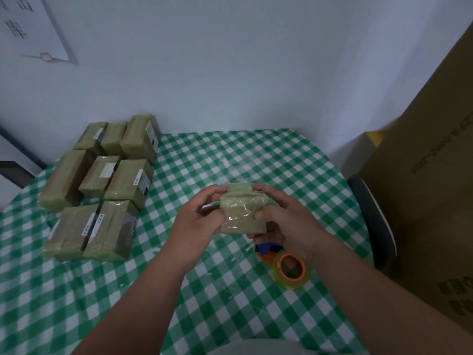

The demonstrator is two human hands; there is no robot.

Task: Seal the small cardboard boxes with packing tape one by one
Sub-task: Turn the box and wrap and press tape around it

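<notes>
A person holds a small cardboard box (242,209) above the middle of a worktop (230,155) covered with a green-and-white checked cloth, gripping it from both sides. The left hand (195,224) pinches the box's left edge, thumb near the top corner and fingers curled behind, so its grip is closed on the carton. The right hand (284,221) clasps the right edge, its fingertips (258,187) curled over the top flap and its thumb pressed against the glossy, tape-covered front face. The box is upright, tilted slightly toward the camera, and clear of the cloth.

Just below the right wrist, a tape dispenser (290,269) with an orange hub, a clear roll of packing tape and a blue handle rests on the cloth.

At the left of the worktop lies a stack of taped boxes (102,185), eight cartons packed closely in three rows, several showing white labels. The rows touch or nearly touch one another and lie well apart from the box in hand.

A large brown carton (432,190) stands at the right edge of the picture, with a dark chair back (371,219) between it and the worktop. A white wall (230,60) rises behind, bearing a paper sheet (33,24) with blurred characters.
</notes>
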